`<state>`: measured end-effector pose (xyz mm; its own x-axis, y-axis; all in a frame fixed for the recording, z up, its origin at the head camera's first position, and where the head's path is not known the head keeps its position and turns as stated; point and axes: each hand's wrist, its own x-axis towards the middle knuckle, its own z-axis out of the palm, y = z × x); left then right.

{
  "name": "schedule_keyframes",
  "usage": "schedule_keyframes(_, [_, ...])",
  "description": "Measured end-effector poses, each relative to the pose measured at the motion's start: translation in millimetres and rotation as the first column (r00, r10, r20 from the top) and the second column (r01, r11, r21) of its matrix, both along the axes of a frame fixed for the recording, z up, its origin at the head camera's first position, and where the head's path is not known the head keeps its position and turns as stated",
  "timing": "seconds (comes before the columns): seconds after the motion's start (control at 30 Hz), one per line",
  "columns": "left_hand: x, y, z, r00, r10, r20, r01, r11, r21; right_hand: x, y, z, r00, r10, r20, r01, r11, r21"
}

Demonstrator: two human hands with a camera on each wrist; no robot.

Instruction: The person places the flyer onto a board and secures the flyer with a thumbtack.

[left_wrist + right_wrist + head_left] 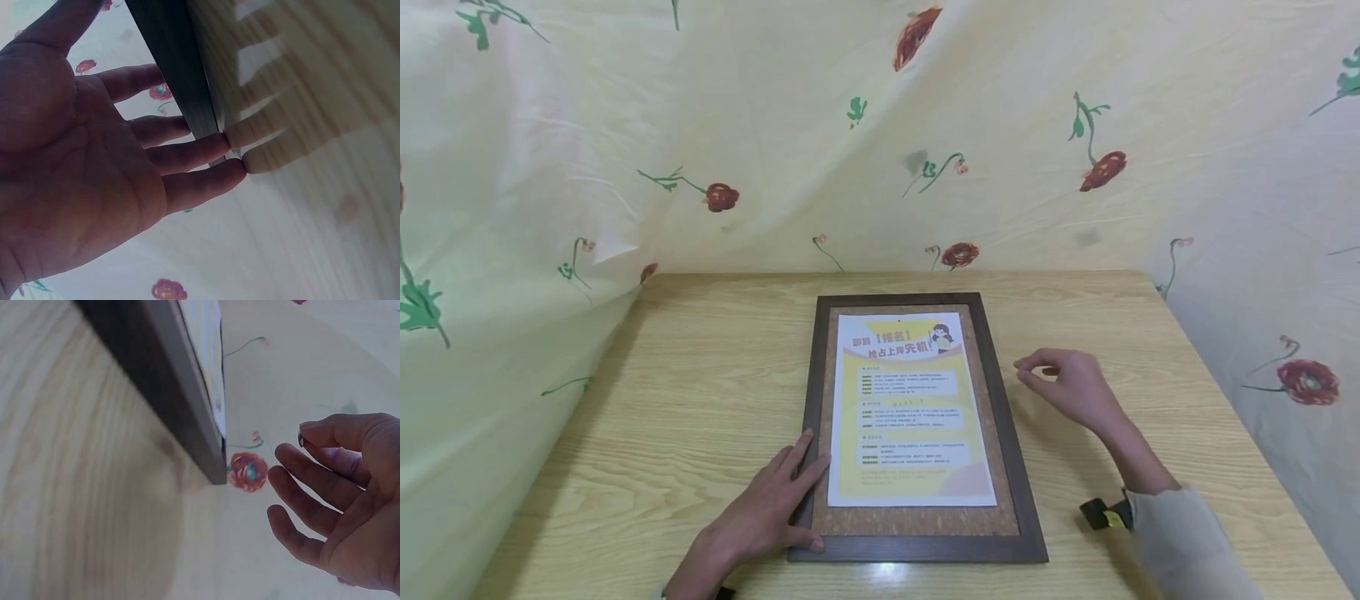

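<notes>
A cork board (pixel 917 523) in a dark wooden frame (pixel 1013 450) lies on the table, with a yellow and white printed poster (pixel 910 408) over its cork. Near the top middle of the sheet is a small dark dot like a pin head. My left hand (pixel 763 508) rests with spread fingers on the frame's lower left side, fingertips at the edge and tabletop in the left wrist view. To the right of the frame, my right hand (pixel 1067 387) is raised, thumb and forefinger pinching a small shiny metal thumbtack (pixel 301 439). Its other fingers are loosely bent.
The wooden table (pixel 677 375) extends on both sides of the board. A flowered cloth (pixel 790 142) hangs behind it and along both sides. A black wrist strap piece (pixel 1101 513) shows by the right sleeve (pixel 1183 542).
</notes>
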<state>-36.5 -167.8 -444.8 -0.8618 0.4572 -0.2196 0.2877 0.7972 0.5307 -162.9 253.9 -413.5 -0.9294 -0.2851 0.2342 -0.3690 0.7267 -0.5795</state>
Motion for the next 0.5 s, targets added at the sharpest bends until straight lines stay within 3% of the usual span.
schedule_keyframes(0.5, [-0.3,-0.4,-0.4,1.000,0.002,0.002,-0.002,1.000,-0.002,-11.7,-38.4,17.0,0.999,0.033,0.034,-0.032,0.999,-0.039])
